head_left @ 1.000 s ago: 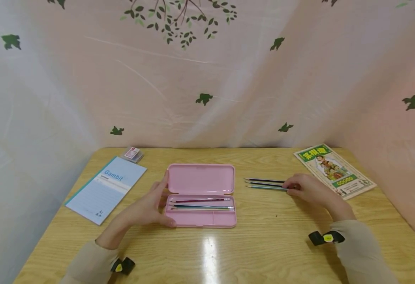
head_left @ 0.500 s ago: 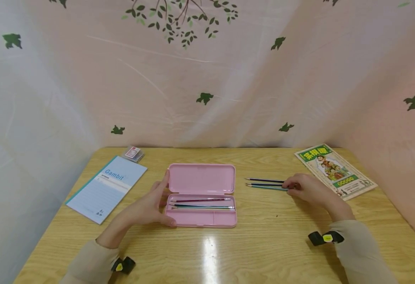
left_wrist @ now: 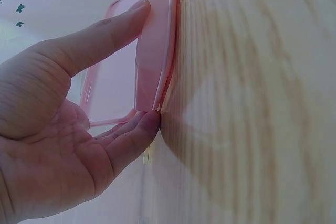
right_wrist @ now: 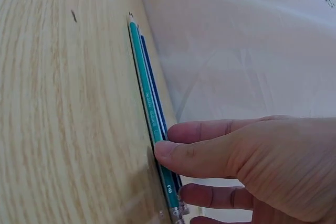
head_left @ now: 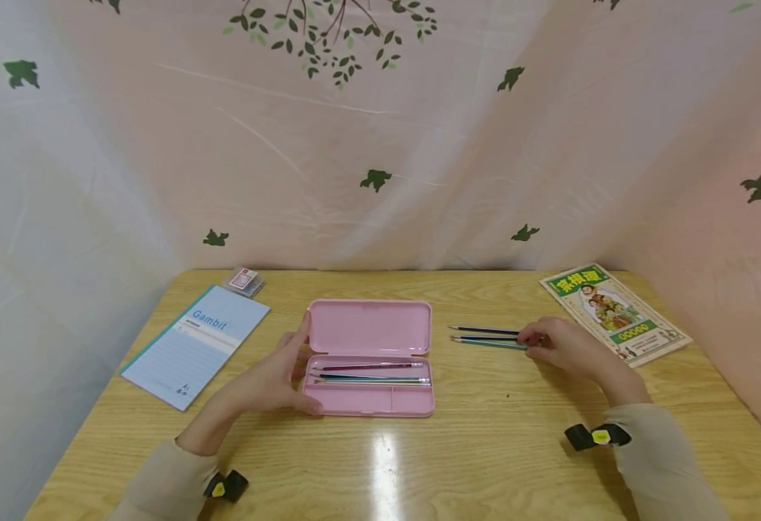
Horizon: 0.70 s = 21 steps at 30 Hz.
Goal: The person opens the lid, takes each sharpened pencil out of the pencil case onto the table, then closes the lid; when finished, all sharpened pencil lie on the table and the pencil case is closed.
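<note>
An open pink pencil case (head_left: 347, 400) lies on the table with its lid (head_left: 370, 327) folded back. Several pencils (head_left: 370, 378) rest in its long rear compartment. My left hand (head_left: 274, 376) holds the case's left end; in the left wrist view the thumb (left_wrist: 121, 24) presses the front wall and the fingertips touch the end near the tabletop. To the right of the case, three pencils lie side by side, tips pointing left. My right hand (head_left: 565, 349) pinches them near their eraser ends. In the right wrist view its thumb lies against the green pencil (right_wrist: 149, 98), beside a dark blue one (right_wrist: 152, 77).
A blue notebook (head_left: 194, 347) lies at the left, with a small boxed item (head_left: 245, 282) behind it. At the right, an illustrated booklet (head_left: 615, 315) lies close to my right hand. A curtain (head_left: 380, 217) hangs along the table's back edge.
Under my right hand, the middle and green pencils have drawn closer together at their tips. The left hand and the pencil case stay in place.
</note>
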### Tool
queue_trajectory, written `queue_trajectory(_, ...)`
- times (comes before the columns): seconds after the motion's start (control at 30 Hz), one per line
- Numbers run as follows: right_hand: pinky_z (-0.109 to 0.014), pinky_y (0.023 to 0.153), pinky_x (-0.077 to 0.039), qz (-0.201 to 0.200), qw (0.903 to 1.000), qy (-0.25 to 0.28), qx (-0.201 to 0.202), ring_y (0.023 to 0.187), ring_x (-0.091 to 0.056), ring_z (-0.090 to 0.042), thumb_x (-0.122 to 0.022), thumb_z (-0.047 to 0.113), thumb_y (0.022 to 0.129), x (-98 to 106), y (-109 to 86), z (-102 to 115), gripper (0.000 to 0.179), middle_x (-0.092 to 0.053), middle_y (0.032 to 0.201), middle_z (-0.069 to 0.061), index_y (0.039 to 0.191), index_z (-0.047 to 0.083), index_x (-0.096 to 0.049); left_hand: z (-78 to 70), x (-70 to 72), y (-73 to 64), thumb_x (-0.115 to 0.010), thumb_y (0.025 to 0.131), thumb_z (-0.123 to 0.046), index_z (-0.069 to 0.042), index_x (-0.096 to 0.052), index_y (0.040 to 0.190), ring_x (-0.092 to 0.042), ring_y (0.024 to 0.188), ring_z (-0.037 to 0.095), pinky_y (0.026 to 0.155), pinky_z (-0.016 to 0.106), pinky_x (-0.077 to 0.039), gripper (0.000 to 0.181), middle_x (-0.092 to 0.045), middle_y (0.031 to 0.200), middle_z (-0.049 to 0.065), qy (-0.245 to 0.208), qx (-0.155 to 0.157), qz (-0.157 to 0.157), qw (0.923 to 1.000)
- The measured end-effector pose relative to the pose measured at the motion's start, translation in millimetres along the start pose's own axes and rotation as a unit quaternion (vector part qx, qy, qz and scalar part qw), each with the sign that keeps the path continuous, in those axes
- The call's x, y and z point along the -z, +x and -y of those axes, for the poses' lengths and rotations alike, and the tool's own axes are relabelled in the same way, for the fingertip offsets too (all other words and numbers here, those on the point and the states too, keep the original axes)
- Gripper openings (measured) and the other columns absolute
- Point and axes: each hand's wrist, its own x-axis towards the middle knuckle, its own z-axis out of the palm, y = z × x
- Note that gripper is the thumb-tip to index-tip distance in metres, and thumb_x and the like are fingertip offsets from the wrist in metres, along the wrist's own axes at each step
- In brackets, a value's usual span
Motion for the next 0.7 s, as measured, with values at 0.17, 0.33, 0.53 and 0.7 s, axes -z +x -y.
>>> queue_trajectory(0.17, -0.042, 0.078, -0.056, -0.010, 0.9999, 0.008, 0.010, 0.089, -0.065, -0.017, -0.075, 0.006, 0.091, 4, -0.4, 9, 0.019, -0.072, 0.101, -0.002, 0.110, 0.004, -0.074, -0.8, 0.2, -0.3, -0.094, 0.073, -0.021, -0.022, 0.017, 0.161, -0.049, 0.131, 0.038, 0.111, 0.051, -0.040, 0.142, -0.026, 0.149, 0.021, -0.003, -0.003, 0.001, 1.0000)
queue_trajectory(0.33, -0.048, 0.084, -0.056, -0.035, 0.9989, 0.004, 0.032, 0.097, -0.068, -0.024, -0.073, 0.008, 0.093, 8, -0.2, 27, 0.029, -0.072, 0.111, -0.008, 0.122, 0.002, -0.070, -0.1, 0.3, -0.2, -0.094, 0.073, -0.022, -0.022, 0.017, 0.161, -0.049, 0.132, 0.038, 0.111, 0.051, -0.040, 0.142, -0.026, 0.149, 0.021, -0.005, -0.003, 0.002, 1.0000)
queue_trajectory(0.53, -0.052, 0.089, -0.056, -0.064, 0.9938, -0.004, 0.091, 0.105, -0.069, -0.030, -0.074, 0.012, 0.094, 8, 1.8, 57, 0.046, -0.071, 0.120, -0.014, 0.136, -0.001, -0.061, 1.3, 0.0, 0.6, -0.093, 0.074, -0.023, -0.023, 0.017, 0.161, -0.049, 0.131, 0.037, 0.111, 0.052, -0.041, 0.141, -0.026, 0.148, 0.020, -0.003, -0.004, 0.003, 1.0000)
queue_trajectory(0.7, -0.053, 0.095, -0.053, -0.083, 0.9843, -0.005, 0.156, 0.114, -0.065, -0.032, -0.076, 0.007, 0.091, 2, 5.3, 79, 0.045, -0.068, 0.127, -0.014, 0.133, -0.002, -0.063, 0.9, 0.1, 0.5, -0.093, 0.074, -0.024, -0.024, 0.017, 0.161, -0.050, 0.131, 0.038, 0.110, 0.052, -0.041, 0.141, -0.026, 0.149, 0.020, -0.003, -0.005, 0.003, 1.0000)
